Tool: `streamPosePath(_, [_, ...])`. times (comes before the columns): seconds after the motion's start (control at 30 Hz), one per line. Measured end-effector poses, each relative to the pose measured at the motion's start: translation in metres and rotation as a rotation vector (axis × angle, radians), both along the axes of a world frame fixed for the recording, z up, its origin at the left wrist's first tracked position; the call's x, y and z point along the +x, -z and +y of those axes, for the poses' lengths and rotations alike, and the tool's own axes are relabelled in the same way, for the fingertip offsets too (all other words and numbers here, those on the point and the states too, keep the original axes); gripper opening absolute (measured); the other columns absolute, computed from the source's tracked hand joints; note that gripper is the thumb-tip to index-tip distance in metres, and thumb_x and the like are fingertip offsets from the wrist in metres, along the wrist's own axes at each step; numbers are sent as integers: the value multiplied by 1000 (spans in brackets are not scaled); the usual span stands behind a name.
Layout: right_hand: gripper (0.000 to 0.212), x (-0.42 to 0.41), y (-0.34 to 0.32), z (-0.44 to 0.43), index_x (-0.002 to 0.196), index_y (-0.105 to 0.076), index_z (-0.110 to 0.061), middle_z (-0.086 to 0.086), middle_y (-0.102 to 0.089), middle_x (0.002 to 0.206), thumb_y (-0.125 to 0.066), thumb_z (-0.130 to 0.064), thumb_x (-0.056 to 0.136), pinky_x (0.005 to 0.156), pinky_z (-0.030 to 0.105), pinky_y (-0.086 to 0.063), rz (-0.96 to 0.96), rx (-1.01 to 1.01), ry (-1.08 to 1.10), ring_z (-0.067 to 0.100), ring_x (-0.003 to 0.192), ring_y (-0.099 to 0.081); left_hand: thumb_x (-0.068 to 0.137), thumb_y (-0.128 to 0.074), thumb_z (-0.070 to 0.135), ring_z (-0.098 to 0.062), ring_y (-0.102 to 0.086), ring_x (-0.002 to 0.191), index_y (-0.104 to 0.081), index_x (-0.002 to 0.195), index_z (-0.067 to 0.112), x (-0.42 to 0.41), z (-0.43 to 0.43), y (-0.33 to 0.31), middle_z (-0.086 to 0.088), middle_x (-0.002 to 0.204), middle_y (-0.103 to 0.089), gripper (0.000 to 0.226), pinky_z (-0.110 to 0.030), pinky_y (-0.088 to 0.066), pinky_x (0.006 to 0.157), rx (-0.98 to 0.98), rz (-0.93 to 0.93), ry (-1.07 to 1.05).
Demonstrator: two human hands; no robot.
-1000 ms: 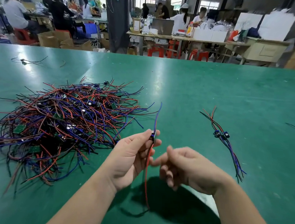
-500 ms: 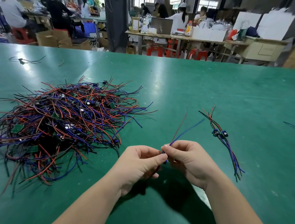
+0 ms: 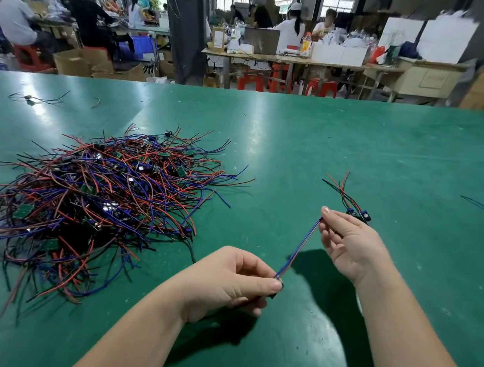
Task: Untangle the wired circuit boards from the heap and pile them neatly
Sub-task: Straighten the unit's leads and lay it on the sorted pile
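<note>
The green counter (image 3: 295, 147) fills everything in front of me. On it, at about ten o'clock from my hands, sprawls the heap (image 3: 103, 195): red, blue and black wires snarled together, with small green boards showing among them.

My left hand (image 3: 227, 283) is low near the middle. Its fingers (image 3: 267, 285) are clenched on one wired board (image 3: 275, 294), and only a dark corner of it shows below the thumb. My right hand (image 3: 349, 244) is at one o'clock from the left, palm turned towards me. Its thumb and forefinger pinch the far end of that board's wires (image 3: 299, 247), and its other fingers are loosely curled. The blue and red wires run taut in a straight line between the two hands, above the counter.

Just beyond my right hand, at twelve o'clock from it, lies the small pile (image 3: 346, 191) of wired boards, partly hidden by my fingers. A stray wired piece (image 3: 36, 99) lies far off at eleven o'clock.
</note>
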State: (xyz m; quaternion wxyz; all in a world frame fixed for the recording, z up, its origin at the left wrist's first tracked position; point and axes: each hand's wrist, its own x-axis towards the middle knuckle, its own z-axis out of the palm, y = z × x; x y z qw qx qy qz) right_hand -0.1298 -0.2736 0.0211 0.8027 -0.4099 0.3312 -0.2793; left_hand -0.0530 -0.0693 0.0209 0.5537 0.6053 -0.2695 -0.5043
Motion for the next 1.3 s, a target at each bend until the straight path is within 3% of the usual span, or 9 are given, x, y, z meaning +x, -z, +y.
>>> streamPosePath(0.27, [13, 6, 10, 14, 94, -57, -7, 12, -59, 73, -53, 5, 91, 44, 19, -48, 52, -30, -108, 15, 51, -58, 73, -66, 16, -13, -67, 73, -66, 98, 11, 2, -1, -2, -4, 84, -71, 26, -22, -54, 70, -236, 229, -154])
streamPosePath(0.4, [30, 6, 12, 40, 99, -61, -6, 9, -59, 69, -65, 13, 76, 49, 18, -42, 83, -359, -534, 14, 53, -54, 61, -72, 14, -14, -71, 68, -62, 86, 14, 6, -6, -7, -11, 86, -74, 27, -19, -56, 55, -381, 483, -444])
streamPosePath(0.5, [31, 6, 8, 58, 90, -71, -17, 7, -65, 73, -81, -4, 63, 55, 19, -46, -128, -314, -667, 13, 60, -58, 59, -73, 17, -13, -71, 61, -68, 68, 14, 5, -8, -5, -10, 74, -73, 10, -17, -53, 46, -422, 467, -557])
streamPosePath(0.6, [39, 11, 8, 67, 80, -75, -16, 6, -70, 75, -93, -21, 46, 59, 18, -50, -249, -139, -580, 11, 64, -64, 57, -77, 19, -14, -71, 61, -64, 64, 15, 1, -12, 3, -9, 72, -72, 15, -19, -53, 49, -475, 305, -632])
streamPosePath(0.83, [9, 15, 4, 65, 65, -74, -9, 7, -69, 69, -65, -9, 67, 50, 16, -50, -245, 72, -376, 8, 53, -60, 73, -73, -9, -9, -71, 79, -72, 82, 6, -2, -13, 10, 0, 87, -76, 18, -15, -52, 71, -498, -339, -530])
streamPosePath(0.93, [11, 11, 1, 53, 64, -74, -10, 5, -67, 67, -64, -9, 67, 50, 16, -49, -218, 11, -376, 7, 51, -58, 81, -61, -13, -15, -72, 72, -73, 81, 8, 2, -12, 9, -7, 78, -75, 25, -18, -53, 63, -393, -218, -548])
streamPosePath(1.0, [9, 7, 1, 48, 66, -75, -9, 6, -66, 69, -66, -10, 66, 53, 16, -49, -154, -93, -450, 8, 53, -58, 78, -69, 14, -20, -71, 64, -71, 84, 8, 2, -13, 7, -10, 73, -73, 8, -21, -54, 54, -336, 14, -512])
streamPosePath(1.07, [10, 4, 2, 50, 69, -75, -8, 7, -68, 70, -71, -13, 62, 55, 16, -46, -49, -207, -529, 9, 57, -58, 67, -72, 30, -18, -70, 61, -71, 83, 6, 0, -14, 8, -10, 71, -72, 28, -20, -53, 51, -249, 32, -464])
streamPosePath(1.3, [12, 5, -4, 27, 73, -62, -5, 1, -59, 54, -70, -11, 78, 37, 12, -37, 85, -182, -242, 5, 41, -50, 73, -76, 11, -15, -68, 57, -65, 74, 5, -2, -13, 11, -9, 66, -70, 12, -20, -52, 50, -76, 60, -365])
